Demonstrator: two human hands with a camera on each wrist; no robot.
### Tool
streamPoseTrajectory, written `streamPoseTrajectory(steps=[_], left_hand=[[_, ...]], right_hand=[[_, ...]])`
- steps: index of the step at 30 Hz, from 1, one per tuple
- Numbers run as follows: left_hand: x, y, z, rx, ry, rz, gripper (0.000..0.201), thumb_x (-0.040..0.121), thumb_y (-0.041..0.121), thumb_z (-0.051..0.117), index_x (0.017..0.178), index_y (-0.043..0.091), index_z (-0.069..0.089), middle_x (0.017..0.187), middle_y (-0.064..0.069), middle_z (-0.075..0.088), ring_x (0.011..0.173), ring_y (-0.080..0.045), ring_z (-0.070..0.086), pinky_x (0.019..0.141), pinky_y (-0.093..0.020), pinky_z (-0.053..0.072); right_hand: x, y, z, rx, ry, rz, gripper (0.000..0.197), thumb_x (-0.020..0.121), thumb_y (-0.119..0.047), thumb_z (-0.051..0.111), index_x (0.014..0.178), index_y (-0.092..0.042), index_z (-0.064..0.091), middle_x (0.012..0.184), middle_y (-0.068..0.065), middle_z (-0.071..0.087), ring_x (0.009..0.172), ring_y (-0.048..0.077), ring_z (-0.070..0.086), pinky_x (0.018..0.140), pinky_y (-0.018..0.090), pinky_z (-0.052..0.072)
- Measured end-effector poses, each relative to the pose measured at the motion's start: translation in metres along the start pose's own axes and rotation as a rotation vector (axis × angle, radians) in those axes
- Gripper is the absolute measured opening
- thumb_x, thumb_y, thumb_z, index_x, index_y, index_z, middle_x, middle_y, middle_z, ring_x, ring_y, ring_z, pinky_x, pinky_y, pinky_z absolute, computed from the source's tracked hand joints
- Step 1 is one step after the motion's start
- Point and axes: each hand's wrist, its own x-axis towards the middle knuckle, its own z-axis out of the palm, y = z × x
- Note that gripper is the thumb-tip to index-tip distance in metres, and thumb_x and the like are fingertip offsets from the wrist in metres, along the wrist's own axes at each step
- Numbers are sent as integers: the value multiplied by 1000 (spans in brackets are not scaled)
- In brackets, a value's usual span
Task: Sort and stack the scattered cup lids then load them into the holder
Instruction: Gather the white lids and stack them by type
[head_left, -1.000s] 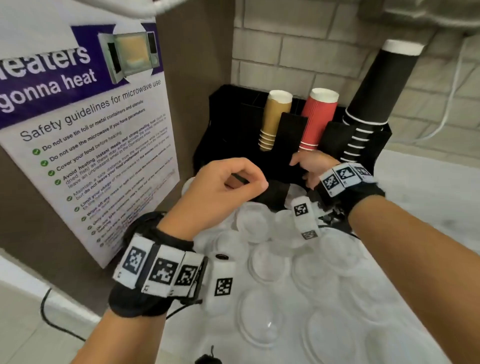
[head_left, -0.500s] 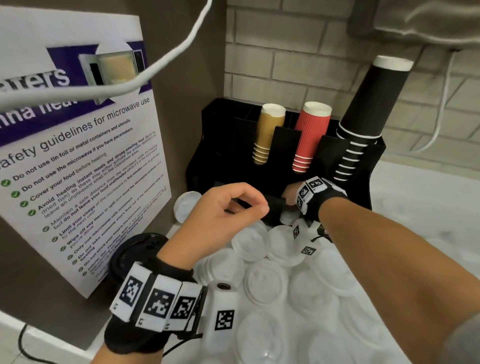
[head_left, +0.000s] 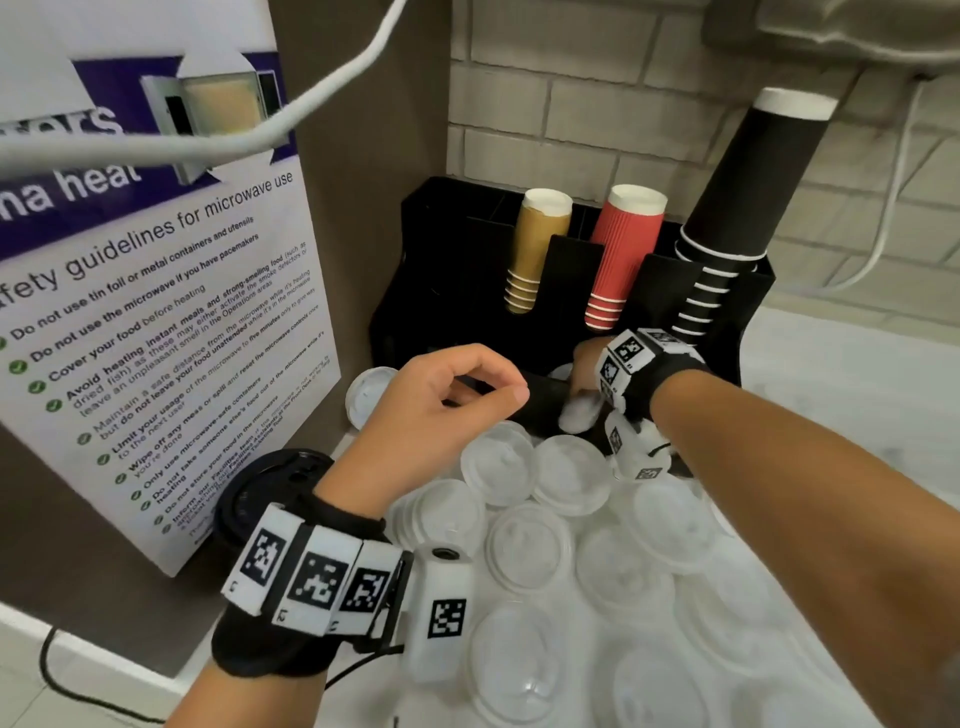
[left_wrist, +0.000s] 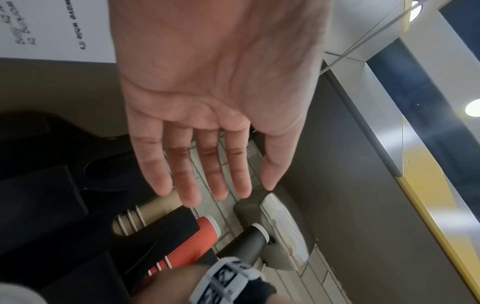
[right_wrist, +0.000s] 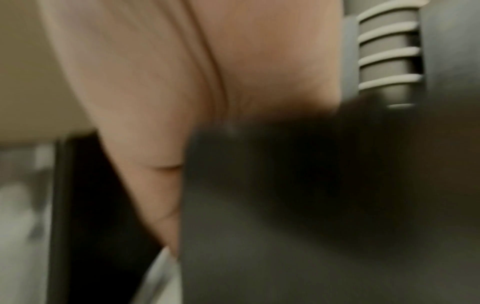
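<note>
Several clear plastic cup lids (head_left: 530, 540) lie scattered and overlapping on the white counter. Behind them stands the black holder (head_left: 441, 249). My right hand (head_left: 584, 364) reaches into the holder's low front opening; its fingers are hidden behind the wrist band, and a clear lid (head_left: 579, 413) shows just under it. The right wrist view is blurred, showing only palm (right_wrist: 182, 82) and black holder wall (right_wrist: 311, 205). My left hand (head_left: 488, 387) hovers above the lids in front of the holder, fingers relaxed (left_wrist: 207, 191) and holding nothing.
Gold cups (head_left: 535, 249), red cups (head_left: 623, 254) and a tall black cup stack (head_left: 737, 208) stick out of the holder. A black lid (head_left: 260, 493) lies by the microwave poster (head_left: 156, 312) on the left panel. A white lid (head_left: 369, 395) leans against that panel.
My right hand has gone lower, from the holder's cup slots down to its front opening. My left hand has stayed hovering in about the same place.
</note>
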Motion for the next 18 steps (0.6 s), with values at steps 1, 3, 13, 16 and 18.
streamPoseTrajectory(steps=[1,3,13,16,18], left_hand=[[0,-1,2,-5,-5,0,6,90,12,67,90,15,72,87,17,69,81,5,62,76,-11,47],[-1,-2,6,-12,-12,-1,6,89,13,67,91,18,71,87,19,69,83,5,62,76,-9,45],[7,-11,26,-333,216,-158,60,72,55,60,128,40,45,123,12,58,112,-4,60,92,-28,51],[10,-8,31,-648,147,-240,65,76,61,56,133,30,51,131,1,62,122,-16,58,99,-38,51],[8,-5,31,-829,99,-303,68,71,67,55,129,32,56,130,-1,65,119,-19,62,94,-42,54]], right_hand=[[-3,5,-5,46,42,-17,40,91,-22,62,124,0,58,129,19,57,120,35,53,89,37,42],[-5,12,-15,123,94,-10,38,92,-22,58,123,-1,58,124,19,60,114,35,57,82,36,43],[-116,17,-34,1295,344,-232,22,101,-18,43,117,-18,58,113,11,62,89,21,56,71,32,43],[-142,-4,-8,1691,114,-428,25,101,-15,41,108,-21,65,100,9,64,84,24,55,66,33,42],[-148,-13,6,1724,102,-457,26,101,-16,40,109,-19,65,95,5,64,81,21,54,64,31,42]])
